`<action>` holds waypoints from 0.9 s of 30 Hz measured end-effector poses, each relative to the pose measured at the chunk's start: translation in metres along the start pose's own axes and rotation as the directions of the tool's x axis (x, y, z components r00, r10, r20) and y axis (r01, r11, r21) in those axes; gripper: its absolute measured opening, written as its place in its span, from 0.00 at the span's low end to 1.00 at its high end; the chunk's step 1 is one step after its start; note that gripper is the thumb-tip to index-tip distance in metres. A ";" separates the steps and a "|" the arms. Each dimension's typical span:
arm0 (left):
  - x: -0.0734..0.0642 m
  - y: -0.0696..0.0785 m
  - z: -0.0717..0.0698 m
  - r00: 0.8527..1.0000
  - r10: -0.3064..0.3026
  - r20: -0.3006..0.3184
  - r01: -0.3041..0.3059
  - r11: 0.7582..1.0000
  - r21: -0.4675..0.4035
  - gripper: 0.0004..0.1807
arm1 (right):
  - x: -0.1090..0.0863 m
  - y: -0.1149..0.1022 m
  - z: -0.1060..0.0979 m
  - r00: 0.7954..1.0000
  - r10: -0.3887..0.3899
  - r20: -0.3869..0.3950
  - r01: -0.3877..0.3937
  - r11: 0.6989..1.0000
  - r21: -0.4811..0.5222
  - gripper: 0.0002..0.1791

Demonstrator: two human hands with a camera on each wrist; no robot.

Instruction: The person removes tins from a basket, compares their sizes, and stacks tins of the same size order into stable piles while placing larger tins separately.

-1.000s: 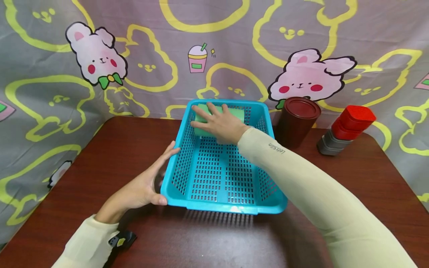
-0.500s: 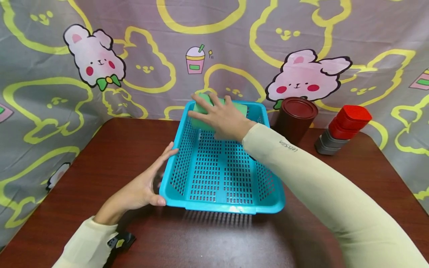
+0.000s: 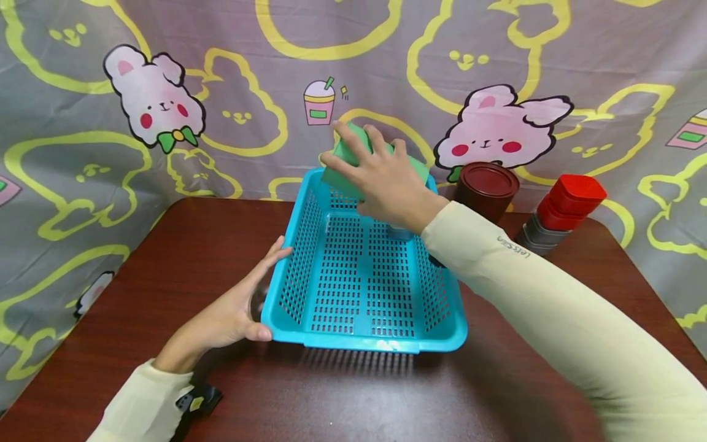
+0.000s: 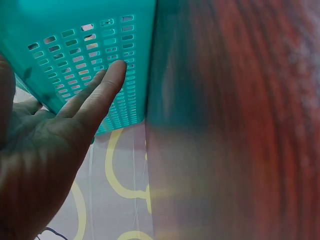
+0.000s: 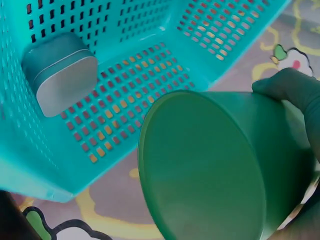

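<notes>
My right hand (image 3: 389,184) grips a light green canister (image 3: 345,175) with fingers spread over it, raised above the far end of the blue plastic basket (image 3: 359,341). In the right wrist view the round end of the canister (image 5: 200,165) faces the camera; my fingers (image 5: 290,90) curl round its side. A small grey-blue box with a pale top (image 5: 67,75) is inside the basket, mostly hidden by my right wrist in the head view. My left hand (image 3: 234,313) rests at the basket's near left corner, its straight fingers (image 4: 102,97) touching the perforated side wall.
A dark red lidded canister (image 3: 486,187) stands behind the basket's right side. To its right, red cups (image 3: 571,199) sit on grey ones (image 3: 541,233) in a leaning stack. A patterned curtain (image 3: 237,80) hangs behind the brown table (image 3: 232,245).
My right hand has lifted the green canister up from the basket's far end, tilting it and shifting slightly right. The left hand stays at the basket's corner.
</notes>
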State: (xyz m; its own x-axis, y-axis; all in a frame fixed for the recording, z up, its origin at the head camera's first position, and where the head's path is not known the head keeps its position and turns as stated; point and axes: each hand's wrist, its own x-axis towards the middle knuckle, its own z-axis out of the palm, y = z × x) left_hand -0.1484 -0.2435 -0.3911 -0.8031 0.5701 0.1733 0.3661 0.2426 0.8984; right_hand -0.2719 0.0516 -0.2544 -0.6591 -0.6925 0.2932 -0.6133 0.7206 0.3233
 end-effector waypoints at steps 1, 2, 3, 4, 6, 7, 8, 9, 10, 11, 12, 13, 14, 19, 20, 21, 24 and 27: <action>0.000 0.001 0.000 1.000 0.004 0.003 -0.004 1.000 -0.007 0.65 | -0.003 0.001 -0.003 1.000 0.018 -0.010 -0.018 1.000 0.008 0.55; 0.000 0.001 0.000 1.000 0.007 0.006 -0.006 1.000 -0.017 0.65 | -0.006 0.002 -0.005 0.999 0.036 -0.023 -0.036 0.999 0.015 0.55; 0.000 0.001 0.000 1.000 0.008 0.009 -0.008 1.000 -0.024 0.65 | -0.009 0.004 -0.008 0.998 0.054 -0.032 -0.053 0.998 0.022 0.55; 0.000 0.001 0.000 1.000 0.009 0.010 -0.009 1.000 -0.029 0.66 | -0.012 0.005 -0.009 0.996 0.071 -0.047 -0.070 0.997 0.031 0.55; 0.000 0.001 0.000 1.000 0.010 0.011 -0.009 0.999 -0.035 0.66 | -0.020 0.009 -0.012 0.991 0.105 -0.089 -0.099 0.993 0.062 0.53; 0.000 0.000 0.000 1.000 0.009 0.010 -0.009 0.999 -0.033 0.66 | -0.023 0.012 -0.012 0.986 0.120 -0.115 -0.111 0.991 0.079 0.52; 0.000 0.000 0.000 1.000 0.007 0.008 -0.007 1.000 -0.029 0.65 | -0.027 0.015 -0.013 0.981 0.132 -0.144 -0.119 0.988 0.093 0.51; 0.000 0.000 0.000 1.000 0.007 0.006 -0.007 1.000 -0.024 0.65 | -0.031 0.018 -0.013 0.974 0.145 -0.176 -0.126 0.985 0.117 0.51; 0.000 0.000 0.000 1.000 0.008 0.005 -0.008 1.000 -0.020 0.66 | -0.036 0.021 -0.013 0.965 0.159 -0.208 -0.131 0.981 0.140 0.51; 0.000 0.000 0.000 1.000 0.010 0.004 -0.010 1.000 -0.017 0.66 | -0.040 0.024 -0.013 0.956 0.172 -0.236 -0.136 0.978 0.160 0.51; 0.000 0.000 0.000 1.000 0.015 0.005 -0.015 1.000 -0.016 0.66 | -0.045 0.027 -0.013 0.947 0.184 -0.265 -0.140 0.974 0.180 0.51; 0.000 0.000 0.000 1.000 0.019 0.006 -0.019 1.000 -0.017 0.66 | -0.050 0.030 -0.012 0.936 0.198 -0.291 -0.144 0.970 0.195 0.51; 0.000 0.001 0.000 1.000 0.023 0.008 -0.023 1.000 -0.021 0.67 | -0.055 0.033 -0.011 0.923 0.214 -0.320 -0.150 0.966 0.212 0.51; 0.000 0.001 0.000 0.999 0.034 0.011 -0.033 0.999 -0.031 0.67 | -0.081 0.044 -0.007 0.854 0.282 -0.436 -0.172 0.946 0.275 0.47; 0.000 0.001 0.000 0.999 0.034 0.011 -0.033 0.999 -0.031 0.67 | -0.087 0.046 -0.006 0.840 0.297 -0.454 -0.180 0.942 0.284 0.46; 0.000 0.001 0.000 0.999 0.033 0.011 -0.033 0.999 -0.028 0.67 | -0.092 0.047 -0.006 0.828 0.310 -0.467 -0.188 0.939 0.290 0.46; 0.000 0.001 0.000 0.999 0.033 0.012 -0.033 0.999 -0.030 0.67 | -0.107 0.049 -0.005 0.790 0.360 -0.497 -0.220 0.922 0.318 0.48; 0.000 0.002 0.000 0.999 0.031 0.010 -0.031 0.999 -0.026 0.67 | -0.121 0.049 -0.004 0.749 0.417 -0.515 -0.252 0.898 0.361 0.50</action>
State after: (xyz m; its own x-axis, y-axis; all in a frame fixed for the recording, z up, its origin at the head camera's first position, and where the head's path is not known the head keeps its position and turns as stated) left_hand -0.1477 -0.2427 -0.3898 -0.7865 0.5853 0.1972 0.3783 0.2042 0.9029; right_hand -0.2203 0.1706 -0.2708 -0.5251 -0.2350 0.8179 -0.5419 0.8334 -0.1084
